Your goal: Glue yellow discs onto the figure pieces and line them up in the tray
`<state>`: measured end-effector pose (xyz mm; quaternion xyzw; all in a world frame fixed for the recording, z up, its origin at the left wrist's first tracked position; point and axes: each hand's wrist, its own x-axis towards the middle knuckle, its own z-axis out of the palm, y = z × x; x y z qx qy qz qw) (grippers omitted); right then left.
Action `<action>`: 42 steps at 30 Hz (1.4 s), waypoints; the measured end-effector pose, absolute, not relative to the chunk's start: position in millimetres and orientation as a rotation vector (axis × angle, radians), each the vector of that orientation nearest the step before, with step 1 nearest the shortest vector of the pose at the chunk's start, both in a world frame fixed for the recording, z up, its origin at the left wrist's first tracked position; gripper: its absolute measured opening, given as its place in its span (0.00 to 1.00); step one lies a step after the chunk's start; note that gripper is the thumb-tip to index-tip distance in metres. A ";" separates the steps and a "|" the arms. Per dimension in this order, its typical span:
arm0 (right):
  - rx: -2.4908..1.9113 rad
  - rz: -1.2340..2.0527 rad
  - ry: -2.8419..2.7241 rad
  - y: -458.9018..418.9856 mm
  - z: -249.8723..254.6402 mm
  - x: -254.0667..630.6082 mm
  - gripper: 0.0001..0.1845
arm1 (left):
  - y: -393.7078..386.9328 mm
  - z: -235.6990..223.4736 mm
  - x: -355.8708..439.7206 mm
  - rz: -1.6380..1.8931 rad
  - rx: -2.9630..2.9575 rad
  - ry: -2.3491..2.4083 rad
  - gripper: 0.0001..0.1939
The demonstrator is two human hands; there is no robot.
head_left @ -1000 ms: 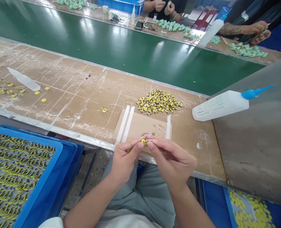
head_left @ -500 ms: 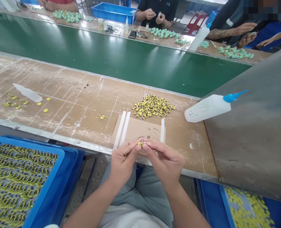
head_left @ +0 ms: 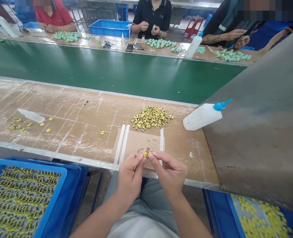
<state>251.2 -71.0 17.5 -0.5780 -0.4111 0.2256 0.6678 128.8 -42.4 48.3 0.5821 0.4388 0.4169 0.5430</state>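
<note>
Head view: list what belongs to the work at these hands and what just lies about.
Work: left hand, right hand, small yellow piece pinched between them, heap of yellow-and-black pieces, blue tray of similar pieces.
Lying about: white squeeze bottle, cardboard sheet, green conveyor belt.

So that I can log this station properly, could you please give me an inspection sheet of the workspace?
Surface: scuffed brown bench top, with a cardboard sheet lying on it.
Job's things: left hand and right hand pinch a small yellow piece; pile of yellow-and-black pieces beyond.
Clutter: white squeeze bottle with blue nozzle; scattered yellow discs.
Hands: bare, held over the cardboard's near edge.
Cables: nothing seen.
Surroundings: green conveyor belt, blue crate, co-worker across it.
</note>
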 end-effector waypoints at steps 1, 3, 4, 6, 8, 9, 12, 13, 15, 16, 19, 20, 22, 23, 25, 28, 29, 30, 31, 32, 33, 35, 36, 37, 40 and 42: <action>-1.305 0.521 -0.911 -71.0 19.7 252.9 0.07 | -42.2 49.7 130.6 0.988 1.398 1.044 0.15; -1.296 0.536 -0.884 -70.9 24.5 256.2 0.06 | -41.1 51.9 133.4 0.981 1.410 1.038 0.15; -1.289 0.536 -0.879 -71.1 26.8 257.8 0.07 | -40.1 52.6 134.4 0.974 1.403 1.031 0.16; -1.283 0.531 -0.888 -71.7 30.2 261.2 0.07 | -37.6 53.8 135.8 0.949 1.371 1.003 0.15; -1.288 0.540 -0.902 -72.6 31.7 264.8 0.07 | -34.8 54.7 136.7 0.910 1.328 0.974 0.15; -1.297 0.549 -0.906 -73.0 31.9 266.8 0.07 | -33.6 55.2 137.1 0.889 1.305 0.963 0.15; -1.320 0.577 -0.907 -72.9 32.5 273.1 0.06 | -30.4 57.4 138.9 0.835 1.255 0.949 0.14; -1.320 0.579 -0.908 -72.2 33.5 275.1 0.06 | -29.5 58.1 139.7 0.821 1.244 0.945 0.14; -1.313 0.577 -0.910 -70.1 37.3 278.9 0.05 | -27.7 59.1 141.7 0.803 1.229 0.938 0.14; -1.309 0.579 -0.911 -68.9 39.8 280.6 0.06 | -26.8 59.1 142.8 0.800 1.222 0.934 0.14; -1.296 0.614 -0.890 -66.2 45.9 284.2 0.06 | -24.9 57.4 145.9 0.806 1.195 0.918 0.13; -1.292 0.641 -0.868 -65.9 46.4 284.9 0.06 | -24.5 56.4 146.7 0.812 1.188 0.911 0.13; -1.282 0.708 -0.799 -66.2 44.5 285.3 0.06 | -24.2 54.3 147.9 0.825 1.189 0.900 0.13; -1.278 0.741 -0.762 -66.7 42.5 285.2 0.06 | -24.2 53.4 148.1 0.829 1.198 0.897 0.13; -1.272 0.794 -0.699 -67.5 37.7 284.4 0.07 | -23.9 52.6 148.3 0.840 1.226 0.898 0.13; -1.268 0.836 -0.634 -67.0 33.3 282.5 0.08 | -22.5 53.4 148.3 0.868 1.235 0.913 0.13; -1.264 0.848 -0.617 -66.3 33.1 281.8 0.08 | -21.7 54.1 148.2 0.880 1.226 0.924 0.13; -1.257 0.860 -0.604 -65.4 33.4 281.2 0.08 | -20.9 54.9 148.0 0.890 1.215 0.940 0.12; -1.247 0.872 -0.595 -64.5 34.1 280.6 0.08 | -20.0 55.8 147.8 0.900 1.205 0.959 0.12; -1.236 0.879 -0.588 -63.6 34.9 279.9 0.08 | -19.2 56.8 147.5 0.912 1.200 0.979 0.12; -1.224 0.885 -0.583 -62.8 35.7 279.3 0.08 | -18.6 57.7 147.0 0.926 1.203 0.994 0.12; -1.207 0.890 -0.570 -61.9 37.2 277.7 0.08 | -17.8 59.1 145.5 0.957 1.230 1.002 0.10; -1.206 0.890 -0.563 -61.7 37.9 276.7 0.09 | -17.6 59.4 144.5 0.974 1.252 0.994 0.10; -1.207 0.893 -0.558 -61.7 38.6 275.5 0.08 | -17.7 59.3 143.2 0.991 1.276 0.982 0.09; -1.217 0.936 -0.540 -61.9 40.8 270.6 0.08 | -18.9 57.0 137.8 1.039 1.344 0.943 0.09; -1.220 0.977 -0.528 -61.6 42.6 266.0 0.08 | -20.1 54.2 132.8 1.060 1.381 0.923 0.11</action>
